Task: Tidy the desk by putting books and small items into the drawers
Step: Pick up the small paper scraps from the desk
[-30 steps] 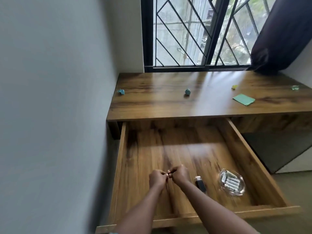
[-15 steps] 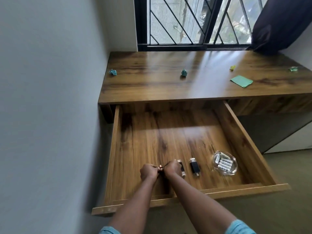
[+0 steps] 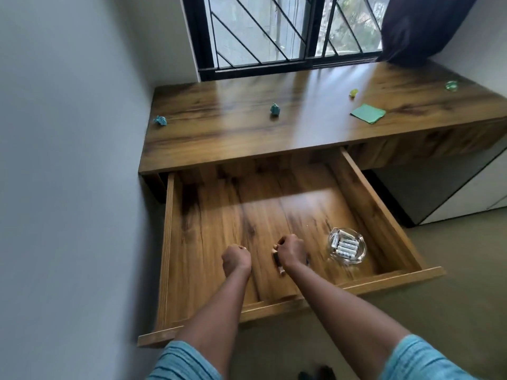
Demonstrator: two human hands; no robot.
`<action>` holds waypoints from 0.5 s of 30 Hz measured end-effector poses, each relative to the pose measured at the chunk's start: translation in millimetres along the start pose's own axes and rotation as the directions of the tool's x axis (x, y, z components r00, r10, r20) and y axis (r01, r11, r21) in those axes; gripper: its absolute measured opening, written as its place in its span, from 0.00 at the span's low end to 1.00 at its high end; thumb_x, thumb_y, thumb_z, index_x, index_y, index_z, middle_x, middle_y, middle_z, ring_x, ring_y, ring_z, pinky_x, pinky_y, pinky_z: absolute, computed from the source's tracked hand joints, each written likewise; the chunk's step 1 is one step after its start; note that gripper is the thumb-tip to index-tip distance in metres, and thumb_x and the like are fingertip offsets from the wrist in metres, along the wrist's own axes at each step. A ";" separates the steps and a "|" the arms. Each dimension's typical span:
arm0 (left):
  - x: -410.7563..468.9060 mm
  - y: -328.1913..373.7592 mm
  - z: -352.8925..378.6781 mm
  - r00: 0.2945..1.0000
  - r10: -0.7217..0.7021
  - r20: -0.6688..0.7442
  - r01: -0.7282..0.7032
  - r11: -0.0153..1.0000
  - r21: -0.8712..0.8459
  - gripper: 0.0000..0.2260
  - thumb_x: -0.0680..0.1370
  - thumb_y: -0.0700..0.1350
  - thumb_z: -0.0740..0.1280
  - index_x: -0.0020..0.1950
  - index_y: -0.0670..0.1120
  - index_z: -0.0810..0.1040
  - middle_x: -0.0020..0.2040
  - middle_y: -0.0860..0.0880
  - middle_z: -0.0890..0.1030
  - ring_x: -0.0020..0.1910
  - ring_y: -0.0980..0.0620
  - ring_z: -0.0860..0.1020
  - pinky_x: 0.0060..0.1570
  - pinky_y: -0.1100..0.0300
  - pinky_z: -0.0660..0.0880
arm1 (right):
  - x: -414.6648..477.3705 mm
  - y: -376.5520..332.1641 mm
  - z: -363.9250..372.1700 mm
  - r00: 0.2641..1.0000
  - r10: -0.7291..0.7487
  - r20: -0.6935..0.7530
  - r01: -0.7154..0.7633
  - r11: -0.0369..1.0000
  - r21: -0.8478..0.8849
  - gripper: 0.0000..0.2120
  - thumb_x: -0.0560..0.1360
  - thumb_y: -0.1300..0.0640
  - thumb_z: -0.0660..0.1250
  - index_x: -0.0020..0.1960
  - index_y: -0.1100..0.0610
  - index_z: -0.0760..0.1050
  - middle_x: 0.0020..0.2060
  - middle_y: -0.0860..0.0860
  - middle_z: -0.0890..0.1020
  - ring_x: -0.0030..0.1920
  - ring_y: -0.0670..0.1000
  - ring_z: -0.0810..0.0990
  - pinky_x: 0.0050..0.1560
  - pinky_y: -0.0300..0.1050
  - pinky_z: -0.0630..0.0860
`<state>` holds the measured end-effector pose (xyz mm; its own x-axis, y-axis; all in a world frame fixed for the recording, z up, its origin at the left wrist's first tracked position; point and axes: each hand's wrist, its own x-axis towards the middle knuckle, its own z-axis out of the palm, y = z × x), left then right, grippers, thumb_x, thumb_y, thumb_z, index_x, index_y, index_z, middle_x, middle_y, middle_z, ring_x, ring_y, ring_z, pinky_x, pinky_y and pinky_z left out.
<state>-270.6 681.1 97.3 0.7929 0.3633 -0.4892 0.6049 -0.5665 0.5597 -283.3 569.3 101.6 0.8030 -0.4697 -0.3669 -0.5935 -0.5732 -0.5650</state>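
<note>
hands apart over the open drawer

the drawer (image 3: 378, 215) stood pulled out under the desk (image 3: 301, 127). the left hand (image 3: 236, 260) was fisted, contents hidden. the right hand (image 3: 292, 249) curled beside a small blurred item (image 3: 277, 260). battery (image 3: 346, 244) labels in the glass dish (image 3: 359, 252) were unreadable.

Home room: desk (image 3: 301, 127), curtained window (image 3: 274, 31)

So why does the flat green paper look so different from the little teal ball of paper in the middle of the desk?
The flat green square of paper lies smooth and spread out, while the crumpled teal paper ball is scrunched into a lump that stands up. The flat one covers more of the wooden desk top and is a lighter green. Both are paper, resting on the desk, not in the drawer.
</note>
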 end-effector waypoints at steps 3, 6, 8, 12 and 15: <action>-18.9 29.0 14.9 0.997 0.071 -0.024 -0.071 0.997 0.019 0.13 0.81 0.44 0.58 0.58 0.41 0.79 0.53 0.43 0.81 0.52 0.44 0.80 0.51 0.55 0.78 | 9.8 3.2 -30.4 0.998 -0.069 -0.002 0.069 0.997 -0.028 0.08 0.78 0.59 0.64 0.52 0.61 0.79 0.48 0.55 0.82 0.42 0.49 0.76 0.39 0.39 0.68; -39.9 63.8 40.6 0.992 0.123 -0.036 -0.123 0.992 0.000 0.13 0.81 0.44 0.57 0.59 0.42 0.78 0.54 0.42 0.80 0.51 0.44 0.80 0.50 0.54 0.78 | 23.0 12.9 -64.2 0.988 -0.157 0.010 0.158 0.985 -0.065 0.10 0.79 0.58 0.61 0.53 0.60 0.80 0.49 0.57 0.82 0.47 0.54 0.80 0.39 0.40 0.68; -57.1 92.1 62.8 0.986 0.168 -0.025 -0.168 0.986 0.003 0.13 0.81 0.45 0.57 0.58 0.42 0.78 0.55 0.41 0.80 0.53 0.43 0.80 0.53 0.53 0.78 | 35.3 25.0 -94.3 0.979 -0.203 0.015 0.204 0.975 -0.091 0.12 0.79 0.58 0.59 0.53 0.60 0.80 0.50 0.59 0.83 0.51 0.58 0.81 0.42 0.43 0.73; -93.2 156.3 112.1 0.971 0.239 0.010 -0.239 0.970 0.051 0.14 0.80 0.45 0.58 0.58 0.41 0.79 0.58 0.40 0.80 0.58 0.41 0.79 0.55 0.54 0.75 | 67.5 56.5 -162.0 0.957 -0.289 0.008 0.288 0.952 -0.104 0.12 0.79 0.59 0.58 0.53 0.60 0.79 0.51 0.58 0.82 0.51 0.57 0.81 0.44 0.45 0.73; -119.1 205.3 152.4 0.953 0.301 0.029 -0.302 0.952 0.049 0.14 0.81 0.44 0.57 0.58 0.41 0.80 0.58 0.41 0.80 0.57 0.42 0.79 0.52 0.56 0.75 | 95.2 88.6 -215.6 0.956 -0.293 -0.033 0.288 0.951 -0.114 0.12 0.79 0.58 0.59 0.54 0.60 0.79 0.53 0.58 0.80 0.54 0.58 0.79 0.48 0.46 0.74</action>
<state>-252.1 408.9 168.6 0.9357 0.1544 -0.3173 0.3327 -0.6856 0.6475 -271.4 329.0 176.0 0.9393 -0.3031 -0.1606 -0.3397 -0.7565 -0.5589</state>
